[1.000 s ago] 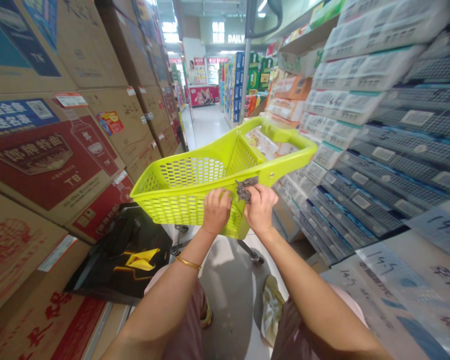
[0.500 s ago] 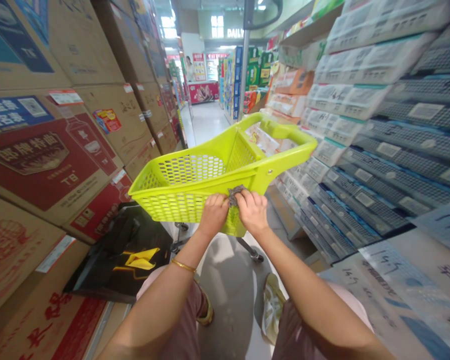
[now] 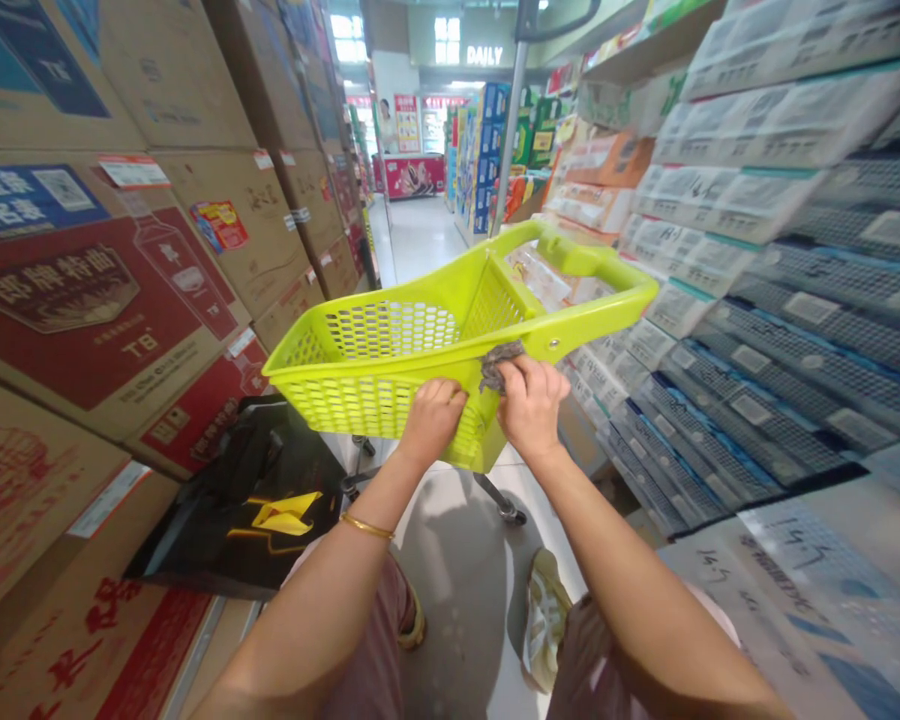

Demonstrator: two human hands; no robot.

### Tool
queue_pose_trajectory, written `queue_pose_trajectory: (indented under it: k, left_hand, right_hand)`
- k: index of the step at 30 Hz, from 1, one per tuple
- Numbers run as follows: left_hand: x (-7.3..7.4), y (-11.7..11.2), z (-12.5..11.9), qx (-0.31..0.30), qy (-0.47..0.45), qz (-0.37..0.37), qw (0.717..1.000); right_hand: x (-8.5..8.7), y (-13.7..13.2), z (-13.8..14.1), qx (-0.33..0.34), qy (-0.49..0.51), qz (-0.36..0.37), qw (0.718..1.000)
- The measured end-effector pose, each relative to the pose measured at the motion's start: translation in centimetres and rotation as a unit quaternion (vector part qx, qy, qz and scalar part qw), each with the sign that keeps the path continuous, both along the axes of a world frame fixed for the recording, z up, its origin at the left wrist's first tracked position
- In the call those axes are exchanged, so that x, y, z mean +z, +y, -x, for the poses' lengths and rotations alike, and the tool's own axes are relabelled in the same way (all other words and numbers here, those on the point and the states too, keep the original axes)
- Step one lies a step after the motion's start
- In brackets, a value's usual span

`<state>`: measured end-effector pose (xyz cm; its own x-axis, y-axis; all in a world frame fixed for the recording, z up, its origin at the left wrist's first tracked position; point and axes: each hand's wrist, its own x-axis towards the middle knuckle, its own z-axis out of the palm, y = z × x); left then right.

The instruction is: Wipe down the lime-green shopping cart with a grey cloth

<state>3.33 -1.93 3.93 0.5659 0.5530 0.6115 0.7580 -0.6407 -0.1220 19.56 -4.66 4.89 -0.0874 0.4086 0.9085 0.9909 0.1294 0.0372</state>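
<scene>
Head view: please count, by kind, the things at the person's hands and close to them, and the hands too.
green basket: 1
grey cloth: 1
hands: 2, left hand and right hand
gold bracelet: 1
black bag: 1
total: 6

The basket stands between boxes on the left and packs on the right; a rag rests against its rim.
</scene>
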Motion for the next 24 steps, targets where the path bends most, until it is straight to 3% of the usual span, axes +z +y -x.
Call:
queue_pose_trajectory:
  k: [3, 5, 16, 19, 24]
  left_hand:
    - [0.0, 0.0, 0.1, 0.000, 0.000, -0.002, 1.000]
    - [0.0, 0.1, 0.2, 0.002, 0.002, -0.001, 1.000]
    - [-0.1, 0.4, 0.6, 0.001, 0.011, 0.005, 1.000]
    - [-0.2, 0.5, 0.6, 0.000, 0.019, 0.017, 1.000]
    - [-0.6, 0.6, 0.5, 0.012, 0.027, 0.035, 0.999]
  right_hand:
    - [1.1, 0.5, 0.1, 0.000, 0.016, 0.006, 1.000]
    - [0.9, 0.5, 0.2, 0.007, -0.002, 0.027, 1.000]
    - [-5.1, -1.6, 0.6, 0.054, -0.100, 0.188, 0.976]
    - [-4.6, -1.5, 0.3, 0.048, -0.097, 0.163, 0.981]
    - [-1.5, -0.3, 0.0, 0.014, -0.023, 0.080, 0.996]
